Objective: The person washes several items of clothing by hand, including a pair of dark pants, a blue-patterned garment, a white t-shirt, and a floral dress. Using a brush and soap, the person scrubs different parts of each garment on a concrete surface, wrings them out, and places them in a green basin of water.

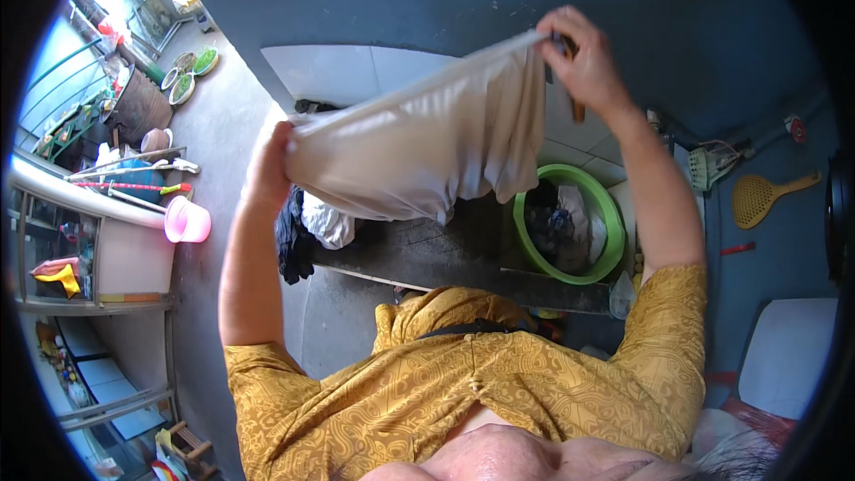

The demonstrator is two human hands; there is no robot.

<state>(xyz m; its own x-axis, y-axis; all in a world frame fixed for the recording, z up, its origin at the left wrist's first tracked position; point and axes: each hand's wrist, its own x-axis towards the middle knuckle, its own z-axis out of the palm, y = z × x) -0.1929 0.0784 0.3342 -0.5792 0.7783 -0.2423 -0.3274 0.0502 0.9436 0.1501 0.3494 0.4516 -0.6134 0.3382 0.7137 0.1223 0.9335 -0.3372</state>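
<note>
The cloth point(419, 138) hangs pale beige — softly creased.

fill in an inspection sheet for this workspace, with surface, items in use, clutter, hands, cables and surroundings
Surface: dark slab in front of the person, partly hidden
Items in use: beige cloth stretched in the air above the slab; green basin at the right, with dark and pale contents
Clutter: white bundle and dark cloth at the slab's left end
Hands: left hand grips the cloth's left end; right hand, higher, grips its upper right corner
Cables: nothing seen
Surroundings: pink bucket to the left; yellow strainer to the right
</note>
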